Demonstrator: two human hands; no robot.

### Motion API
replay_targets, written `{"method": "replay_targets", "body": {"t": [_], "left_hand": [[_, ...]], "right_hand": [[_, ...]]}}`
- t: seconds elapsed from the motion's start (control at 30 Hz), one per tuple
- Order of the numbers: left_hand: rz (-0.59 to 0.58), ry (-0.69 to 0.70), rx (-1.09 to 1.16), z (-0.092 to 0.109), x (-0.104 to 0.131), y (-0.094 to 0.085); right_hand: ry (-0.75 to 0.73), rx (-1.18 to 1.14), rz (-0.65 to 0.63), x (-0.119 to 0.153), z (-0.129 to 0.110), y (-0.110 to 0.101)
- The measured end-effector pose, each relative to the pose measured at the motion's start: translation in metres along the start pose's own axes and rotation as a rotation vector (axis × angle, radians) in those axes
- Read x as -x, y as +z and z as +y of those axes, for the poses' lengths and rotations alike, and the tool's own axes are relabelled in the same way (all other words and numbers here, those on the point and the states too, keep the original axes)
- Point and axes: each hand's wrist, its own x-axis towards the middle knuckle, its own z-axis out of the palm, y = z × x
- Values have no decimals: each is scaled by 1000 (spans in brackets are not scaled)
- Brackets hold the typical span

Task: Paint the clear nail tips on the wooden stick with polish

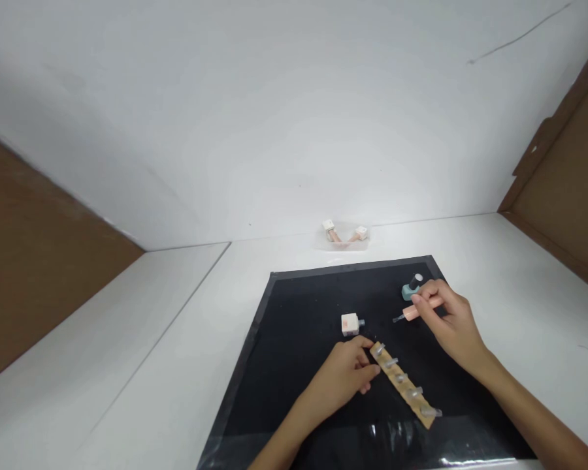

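Observation:
My right hand (448,320) pinches a nail polish brush (411,313) by its peach cap, the dark bristles pointing left over the black mat. My left hand (347,372) has curled fingers, with thumb and index finger at the upper end of a tan strip (406,390). Several clear false nail tips (400,377) stick up in a row along that strip. Just beyond my left hand, an uncapped white nail polish bottle (349,324) lies on its side, neck to the right. A teal nail polish bottle (410,291) with a dark cap is behind my right fingers.
A black mat (294,300) covers part of the white table (186,339). Behind it stands a clear plastic tray (343,245) with two white nail polish bottles with peach caps. A white wall (274,130) and brown side panels (563,170) surround the table.

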Motion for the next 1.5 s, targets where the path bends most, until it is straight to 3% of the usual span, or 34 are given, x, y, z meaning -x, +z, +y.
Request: {"method": "replay_targets", "body": {"t": [0.07, 0.2, 0.3, 0.4, 0.5, 0.67, 0.87, 1.07, 1.23, 1.5], "left_hand": [[-3, -12, -150, 5, 6, -14], [104, -45, -265, 13, 12, -38], [270, 35, -356, 14, 12, -46], [418, 166, -457, 11, 7, -44], [376, 249, -500, 5, -1, -36], [343, 344, -564, -1, -12, -28], [466, 394, -179, 3, -15, -31], [433, 322, 402, 16, -12, -27], [389, 283, 607, 22, -9, -24], [306, 274, 782, 20, -10, -23]], "right_hand": [[39, -15, -9, 0, 1, 0], [129, -105, -31, 0, 2, 2], [191, -196, -14, 0, 3, 4], [291, -307, -32, 0, 7, 7], [381, -384, -95, -1, 10, 10], [408, -406, -121, -3, 11, 11], [365, -412, -114, -1, 9, 9], [200, -223, -72, 6, 7, 10], [27, -14, 1, 10, 8, 9], [-341, 55, 75, 11, 0, 8]]}}
